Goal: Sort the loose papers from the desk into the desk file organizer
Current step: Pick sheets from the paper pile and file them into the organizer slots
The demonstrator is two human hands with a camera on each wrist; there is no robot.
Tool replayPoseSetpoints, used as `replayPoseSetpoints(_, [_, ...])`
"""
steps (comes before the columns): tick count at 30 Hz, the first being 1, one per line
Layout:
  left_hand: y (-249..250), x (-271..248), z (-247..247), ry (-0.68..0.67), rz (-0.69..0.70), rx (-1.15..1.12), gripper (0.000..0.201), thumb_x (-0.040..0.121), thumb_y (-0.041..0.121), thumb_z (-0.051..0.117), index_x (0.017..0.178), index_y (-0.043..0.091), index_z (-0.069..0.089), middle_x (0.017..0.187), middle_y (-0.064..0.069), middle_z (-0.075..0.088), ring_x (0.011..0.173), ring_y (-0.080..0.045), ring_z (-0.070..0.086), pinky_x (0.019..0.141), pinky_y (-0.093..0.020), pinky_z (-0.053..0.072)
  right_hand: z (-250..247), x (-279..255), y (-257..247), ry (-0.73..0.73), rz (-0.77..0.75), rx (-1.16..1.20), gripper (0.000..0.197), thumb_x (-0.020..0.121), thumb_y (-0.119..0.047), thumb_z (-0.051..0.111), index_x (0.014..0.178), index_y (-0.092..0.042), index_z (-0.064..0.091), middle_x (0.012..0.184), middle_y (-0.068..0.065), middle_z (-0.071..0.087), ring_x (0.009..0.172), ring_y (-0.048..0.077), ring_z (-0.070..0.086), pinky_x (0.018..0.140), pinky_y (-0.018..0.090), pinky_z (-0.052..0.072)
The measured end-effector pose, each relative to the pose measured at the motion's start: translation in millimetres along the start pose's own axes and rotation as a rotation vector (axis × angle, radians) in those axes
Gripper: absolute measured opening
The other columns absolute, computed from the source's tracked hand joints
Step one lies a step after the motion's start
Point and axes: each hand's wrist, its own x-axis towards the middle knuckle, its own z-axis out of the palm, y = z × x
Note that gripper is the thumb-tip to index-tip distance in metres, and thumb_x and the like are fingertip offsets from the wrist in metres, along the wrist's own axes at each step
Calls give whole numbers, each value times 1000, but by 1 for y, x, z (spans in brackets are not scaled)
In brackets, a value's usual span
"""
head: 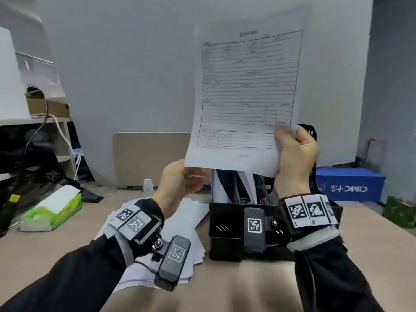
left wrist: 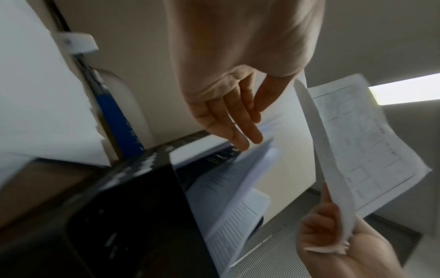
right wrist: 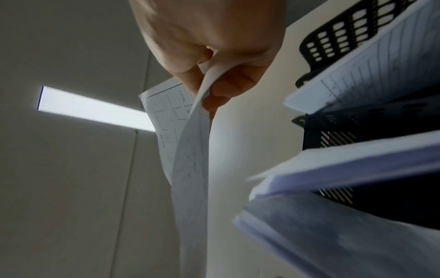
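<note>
A printed form sheet point(head: 247, 97) stands upright in the air above the black desk file organizer point(head: 225, 224). My right hand point(head: 288, 140) pinches its lower right corner between thumb and fingers, as the right wrist view shows point(right wrist: 207, 84). My left hand point(head: 191, 176) sits at the sheet's lower left corner with straight, relaxed fingers point(left wrist: 238, 127) and grips nothing. Its fingers point toward the papers point(left wrist: 228, 197) standing in the organizer point(left wrist: 133, 206). More loose papers point(head: 180, 233) lie in a pile on the desk left of the organizer.
A green tissue pack point(head: 51, 210) lies at the left of the desk. A beige divider panel point(head: 153, 158) stands behind the desk. A blue box point(head: 349, 183) sits behind the organizer to the right, beside a green object point(head: 400, 212).
</note>
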Motion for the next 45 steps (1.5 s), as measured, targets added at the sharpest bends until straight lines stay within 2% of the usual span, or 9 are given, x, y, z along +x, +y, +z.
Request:
replayPoseSetpoints(8, [15, -4, 78, -353, -19, -23, 25, 96, -3, 43, 103, -2, 68, 110, -19, 74, 98, -38, 72, 77, -36, 61, -51, 40, -16, 403, -80, 110, 21, 80, -4, 61, 67, -16, 50, 62, -6, 39, 64, 12, 32, 57, 24, 31])
replayPoseSetpoints(14, [1, 3, 113, -456, -23, 88, 35, 92, -4, 55, 115, 14, 76, 144, -6, 54, 127, -24, 58, 91, -37, 58, -72, 52, -16, 530, -161, 46, 40, 93, -10, 60, 64, -31, 43, 64, -14, 43, 56, -2, 39, 61, 8, 41])
replayPoseSetpoints(20, [-3, 13, 145, -478, -49, 187, 45, 92, -3, 55, 125, 24, 69, 156, 5, 38, 137, -13, 41, 93, -32, 56, -80, 58, -12, 546, -233, 2, 21, 97, -12, 60, 78, -18, 56, 72, -7, 54, 67, 1, 49, 72, 14, 47])
replayPoseSetpoints(25, [-9, 22, 158, -421, -146, 207, 14, 92, 0, 57, 92, 13, 53, 113, 13, 50, 133, -22, 47, 93, -40, 56, -71, 52, -9, 472, -318, -78, 16, 98, -6, 56, 98, -9, 72, 93, -2, 72, 84, -4, 66, 78, 13, 51])
replayPoseSetpoints(28, [-12, 27, 160, -359, -110, 190, 31, 93, -1, 57, 123, 7, 52, 110, 19, 45, 120, -14, 52, 80, -30, 59, -70, 52, 3, 385, -208, -155, 23, 94, -7, 60, 112, -2, 73, 102, -1, 72, 91, 3, 65, 86, 19, 52])
replayPoseSetpoints(30, [-9, 26, 160, -358, -87, 185, 25, 93, -1, 56, 115, 9, 52, 103, 16, 46, 110, -10, 56, 73, -27, 59, -69, 51, 12, 229, -73, -255, 24, 91, -6, 61, 110, -6, 75, 99, -3, 73, 87, 3, 66, 80, 20, 52])
replayPoseSetpoints(37, [-3, 19, 158, -417, -33, 237, 53, 90, -2, 53, 133, 28, 61, 130, 10, 65, 122, -15, 58, 99, -44, 54, -72, 40, 33, -207, 299, -602, 22, 90, 5, 51, 90, 4, 73, 99, 29, 70, 85, 41, 66, 78, 48, 55])
replayPoseSetpoints(41, [2, 17, 157, -354, -32, 209, 55, 91, -3, 55, 136, 27, 55, 117, 26, 60, 112, -6, 57, 100, -44, 54, -73, 42, 44, -148, 201, -596, 25, 91, 3, 48, 72, 5, 64, 63, 10, 46, 59, 20, 37, 58, 32, 34])
replayPoseSetpoints(45, [5, 15, 155, -347, -31, 237, 58, 90, -2, 56, 144, 17, 47, 146, 8, 48, 132, -17, 49, 98, -42, 55, -69, 41, 47, -142, 282, -453, 21, 91, 2, 53, 99, -1, 73, 77, 2, 66, 70, 8, 62, 63, 22, 46])
